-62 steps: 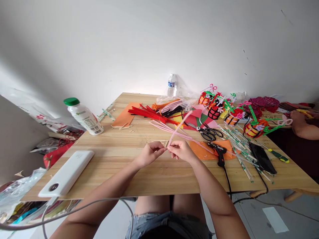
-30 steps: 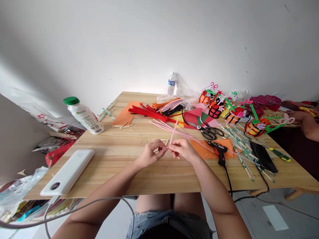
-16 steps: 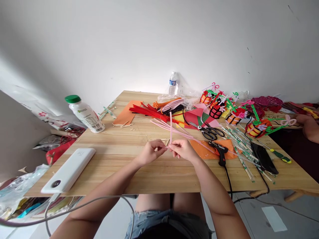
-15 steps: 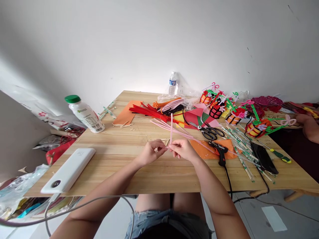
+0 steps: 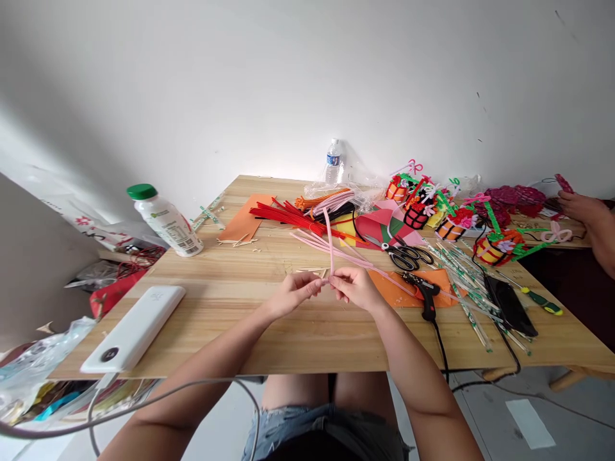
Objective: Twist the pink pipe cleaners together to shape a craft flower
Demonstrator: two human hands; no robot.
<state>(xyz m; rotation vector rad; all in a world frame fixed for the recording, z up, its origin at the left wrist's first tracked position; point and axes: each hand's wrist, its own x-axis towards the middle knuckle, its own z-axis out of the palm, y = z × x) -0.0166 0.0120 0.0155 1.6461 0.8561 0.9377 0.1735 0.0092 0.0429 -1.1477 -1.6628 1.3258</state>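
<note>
My left hand (image 5: pixel 292 296) and my right hand (image 5: pixel 354 288) meet over the middle of the wooden table (image 5: pixel 216 307). Both pinch the lower end of a pink pipe cleaner (image 5: pixel 329 243), which stands up from my fingertips and leans slightly left. Several more pink pipe cleaners (image 5: pixel 336 251) lie on the table just behind my hands. A few short wooden sticks (image 5: pixel 310 271) lie next to my left fingers.
Red, orange and black pipe cleaners (image 5: pixel 298 218), scissors (image 5: pixel 403 255), a black glue gun (image 5: pixel 423 293), a phone (image 5: pixel 509 306), small craft flower baskets (image 5: pixel 490 246), a white bottle (image 5: pixel 166 221), a white power bank (image 5: pixel 134 328), a water bottle (image 5: pixel 331 161). Another person's hand (image 5: pixel 583 211) works at far right.
The free end of the pink pipe cleaner has swung from leaning right to upright and slightly left. My hands have stayed together. The other person's hand at far right has risen.
</note>
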